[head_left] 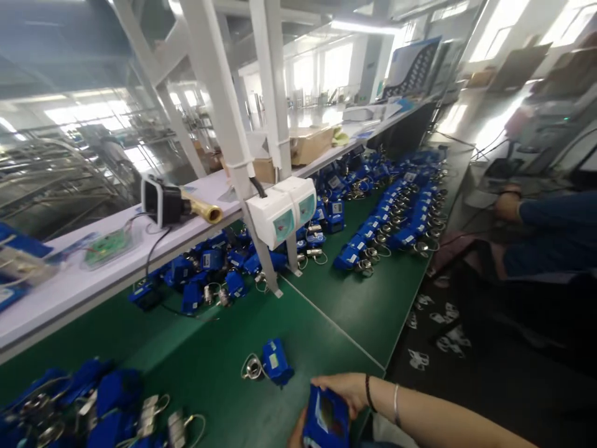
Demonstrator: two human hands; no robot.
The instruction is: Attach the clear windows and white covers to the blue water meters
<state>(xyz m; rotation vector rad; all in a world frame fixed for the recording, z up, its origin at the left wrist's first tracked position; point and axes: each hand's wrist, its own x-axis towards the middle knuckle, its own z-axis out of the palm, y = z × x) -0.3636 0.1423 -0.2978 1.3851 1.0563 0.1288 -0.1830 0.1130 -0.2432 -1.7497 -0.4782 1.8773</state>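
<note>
At the bottom of the view my right hand (345, 391) grips a blue boxy device (326, 420) with a dark, shiny window on its face. Two bands circle that wrist. My left hand (296, 434) holds the device's left side and is mostly cut off by the lower frame edge. Just beyond, another blue device (277, 361) lies on the green bench top (224, 348), with a round metal fitting (254, 368) beside it on a thin wire loop. Several more blue devices with metal fittings are heaped at lower left.
Two slanted white posts (275, 124) rise from the bench, carrying a white box (282, 208). A raised shelf (196, 227) holds a green circuit board (109, 246) and a brass tube (205, 210). Blue devices stand in rows (387, 218) farther back. Another person's arm (555, 211) is at right.
</note>
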